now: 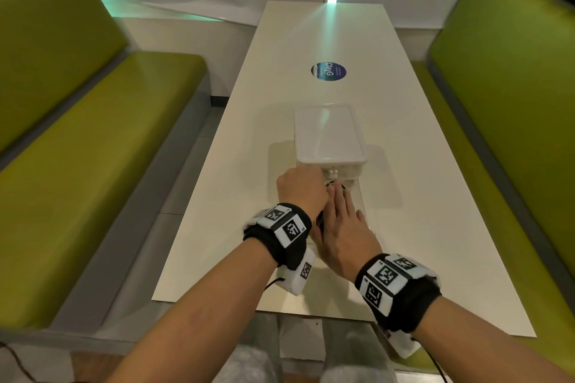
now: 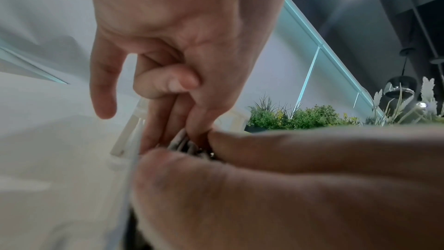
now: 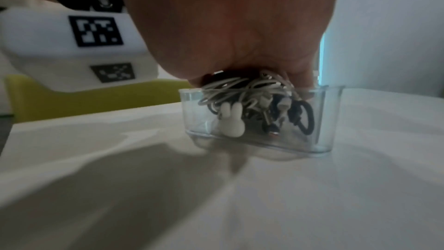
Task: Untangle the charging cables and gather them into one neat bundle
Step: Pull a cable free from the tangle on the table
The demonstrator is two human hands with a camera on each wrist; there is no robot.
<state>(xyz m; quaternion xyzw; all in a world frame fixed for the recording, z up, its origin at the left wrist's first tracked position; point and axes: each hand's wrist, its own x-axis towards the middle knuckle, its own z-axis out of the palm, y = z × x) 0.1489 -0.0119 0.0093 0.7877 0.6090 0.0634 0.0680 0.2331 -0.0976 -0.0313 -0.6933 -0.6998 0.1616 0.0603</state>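
Pressing flat, straight-fingered, the right hand covers the tangled cables inside a clear box, while the left hand pinches strands at the top. A white lidded container sits just beyond on the table.

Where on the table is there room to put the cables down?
Bare table lies left of the left hand, right of the right hand, and beyond the round sticker. It's crowded where the clear box of cables meets the white container.
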